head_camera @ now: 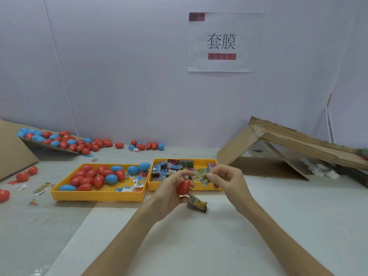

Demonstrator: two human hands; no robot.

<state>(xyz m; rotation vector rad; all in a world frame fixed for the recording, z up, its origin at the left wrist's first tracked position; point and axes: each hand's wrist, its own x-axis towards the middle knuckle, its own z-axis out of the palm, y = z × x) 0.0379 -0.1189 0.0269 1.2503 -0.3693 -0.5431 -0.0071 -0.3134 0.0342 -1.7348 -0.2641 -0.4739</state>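
My left hand (172, 193) grips a red plastic egg (183, 187) above the white table. My right hand (225, 179) pinches a printed film sleeve (205, 179) just right of the egg, close to it. Another crumpled printed sleeve (197, 204) lies on the table below the egg. Behind my hands stand two yellow trays: the left tray (95, 196) holds red and blue eggs plus small packets, the right tray (211, 189) holds several printed sleeves.
Many red and blue eggs (65, 141) lie on a cardboard ramp at the back left and on the table. A folded cardboard chute (282, 148) stands at the right. A paper sign (223, 42) hangs on the wall. Loose packets lie at the left.
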